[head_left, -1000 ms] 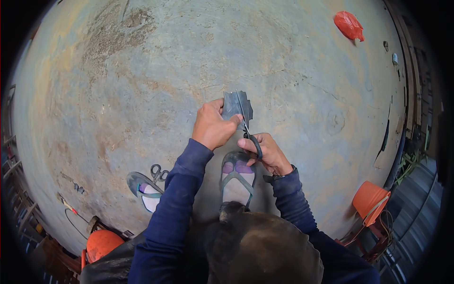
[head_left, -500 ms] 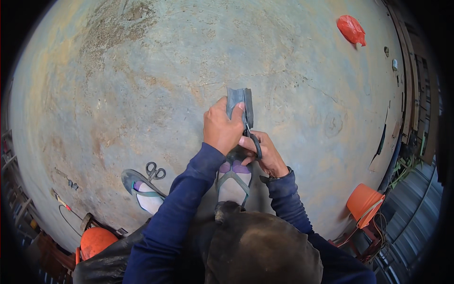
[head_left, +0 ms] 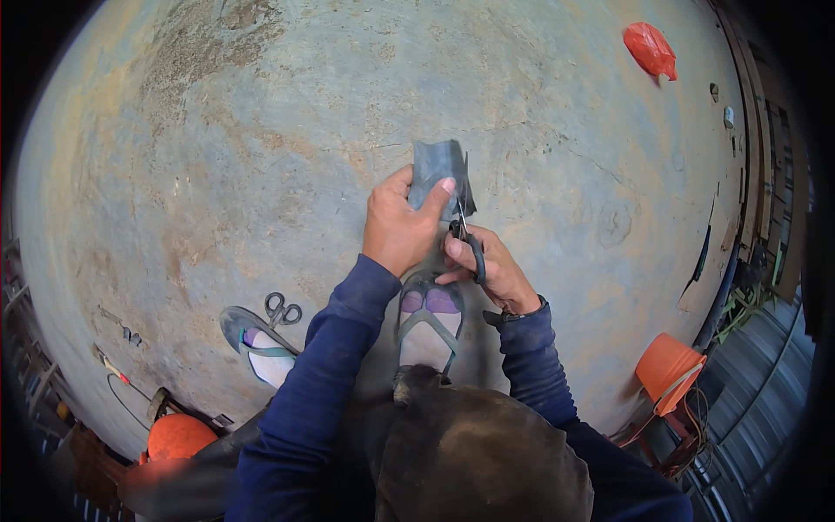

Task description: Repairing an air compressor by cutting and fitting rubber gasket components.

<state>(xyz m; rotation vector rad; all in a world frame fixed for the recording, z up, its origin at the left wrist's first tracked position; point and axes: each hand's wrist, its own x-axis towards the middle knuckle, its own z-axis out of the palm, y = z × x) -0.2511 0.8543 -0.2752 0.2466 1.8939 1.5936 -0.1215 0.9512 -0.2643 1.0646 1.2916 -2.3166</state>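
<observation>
My left hand point(head_left: 396, 222) grips a grey, rubbery-looking sheet point(head_left: 437, 161) above the floor, its thumb pressed on top and the fingers underneath. A pair of black-handled scissors point(head_left: 478, 252) is in my right hand point(head_left: 506, 277), fingers around the loops. The blades point away from me at the sheet's right side, where a narrow dark strip point(head_left: 470, 200) hangs along the edge. Whether the blades are closed on the material is too small to tell. Both hands are over my right foot, which wears a sandal point(head_left: 428, 329).
A second pair of scissors point(head_left: 283, 310) lies on the floor beside my left sandal point(head_left: 233, 326). An orange bucket point(head_left: 668, 372) is at the right, a red plastic bag point(head_left: 649, 50) at the far right. Another orange object point(head_left: 178, 437) stands at the lower left.
The sheet has turned and shows more of its broad face. My left hand has shifted slightly left, and the right hand with the scissors slightly right. The dark strip now splays from the edge.
</observation>
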